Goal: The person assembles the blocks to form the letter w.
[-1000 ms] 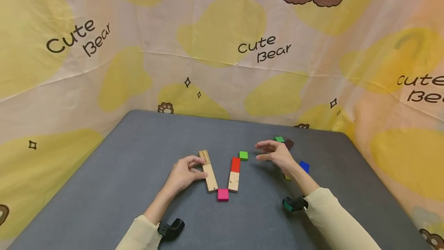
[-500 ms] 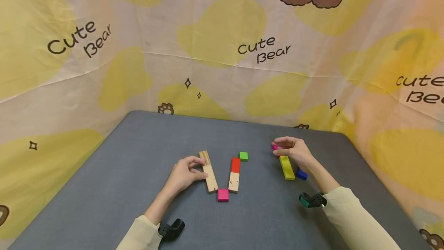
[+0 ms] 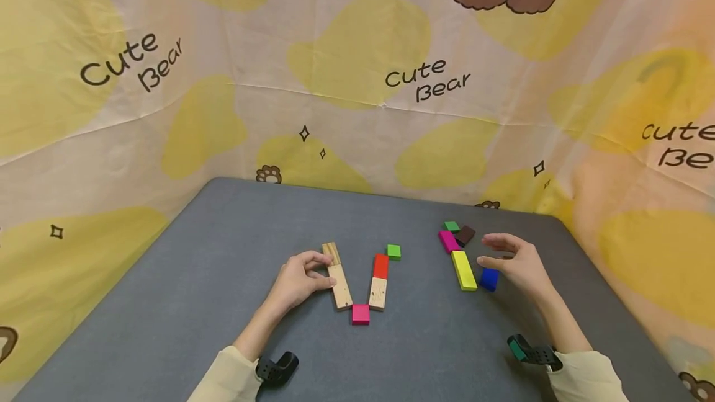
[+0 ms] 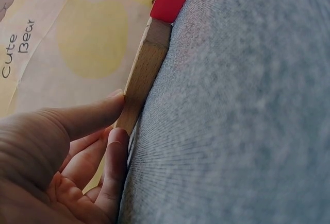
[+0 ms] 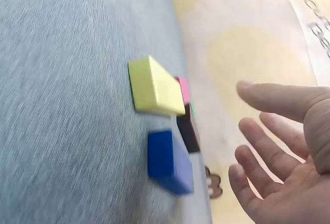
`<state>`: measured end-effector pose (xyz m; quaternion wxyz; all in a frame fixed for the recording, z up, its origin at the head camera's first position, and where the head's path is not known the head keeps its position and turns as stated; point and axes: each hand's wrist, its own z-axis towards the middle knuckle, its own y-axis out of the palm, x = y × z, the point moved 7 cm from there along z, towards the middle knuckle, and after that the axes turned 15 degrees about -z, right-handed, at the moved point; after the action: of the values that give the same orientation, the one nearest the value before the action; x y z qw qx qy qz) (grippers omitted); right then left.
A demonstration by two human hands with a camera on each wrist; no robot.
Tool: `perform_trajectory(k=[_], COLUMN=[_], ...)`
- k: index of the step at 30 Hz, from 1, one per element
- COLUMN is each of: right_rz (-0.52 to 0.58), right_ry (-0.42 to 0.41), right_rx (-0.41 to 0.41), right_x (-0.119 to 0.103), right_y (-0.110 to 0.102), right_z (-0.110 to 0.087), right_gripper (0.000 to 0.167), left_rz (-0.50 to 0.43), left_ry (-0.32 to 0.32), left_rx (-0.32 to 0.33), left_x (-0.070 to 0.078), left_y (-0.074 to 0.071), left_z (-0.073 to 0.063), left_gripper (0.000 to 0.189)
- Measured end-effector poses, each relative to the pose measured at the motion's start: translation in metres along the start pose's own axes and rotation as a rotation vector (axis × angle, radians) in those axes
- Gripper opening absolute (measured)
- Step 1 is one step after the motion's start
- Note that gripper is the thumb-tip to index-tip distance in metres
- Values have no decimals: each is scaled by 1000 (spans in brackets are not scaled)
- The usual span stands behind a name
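My left hand [image 3: 298, 278] touches two plain wooden blocks laid end to end in a slanted line. Its thumb meets the edge of the lower wooden block [image 3: 339, 295], and a fingertip overlaps the upper one [image 3: 331, 249]. In the left wrist view, thumb and fingers bend loosely at the wooden side. My right hand [image 3: 519, 262] hovers at the right with fingers apart and nothing held. Nearest it is a blue block [image 3: 489, 279], partly covered in the head view. A yellow block [image 5: 149, 87] lies beside the blue one in the right wrist view.
A pink block [image 3: 360, 314] lies at the bottom of a V shape. Its right arm is a speckled wooden block [image 3: 377, 294] and a red block [image 3: 381, 266], with a light green block [image 3: 393, 252] beside. Magenta [image 3: 449, 241], brown [image 3: 465, 236] and dark green [image 3: 451, 226] blocks cluster farther back.
My right hand has moved right, first across the magenta block and then beyond the cluster, uncovering the yellow, magenta and brown blocks. My left hand stays on the wooden blocks.
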<state>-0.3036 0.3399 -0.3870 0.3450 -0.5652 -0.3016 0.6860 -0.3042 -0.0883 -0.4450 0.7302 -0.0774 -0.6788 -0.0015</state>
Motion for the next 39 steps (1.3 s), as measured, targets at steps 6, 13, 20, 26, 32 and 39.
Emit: perform_trajectory(k=[6, 13, 20, 26, 32, 39], right_rz=[-23, 39, 95, 131, 124, 128], right_ry=[10, 29, 48, 56, 48, 40], right_rx=[15, -24, -76, -100, -118, -136], right_x=[19, 36, 57, 63, 65, 65], right_y=[-7, 1, 13, 17, 17, 18], right_z=[-14, -17, -18, -17, -17, -17], right_gripper=[66, 77, 78, 76, 78, 81], left_rz=[2, -4, -8, -2, 3, 24], left_ry=[10, 12, 15, 22, 20, 20], left_rx=[7, 0, -3, 7, -1, 17], left_x=[1, 1, 1, 1, 1, 1], left_y=[0, 1, 1, 1, 3, 1], left_z=[0, 0, -1, -1, -1, -2], left_gripper=[34, 34, 34, 34, 34, 34])
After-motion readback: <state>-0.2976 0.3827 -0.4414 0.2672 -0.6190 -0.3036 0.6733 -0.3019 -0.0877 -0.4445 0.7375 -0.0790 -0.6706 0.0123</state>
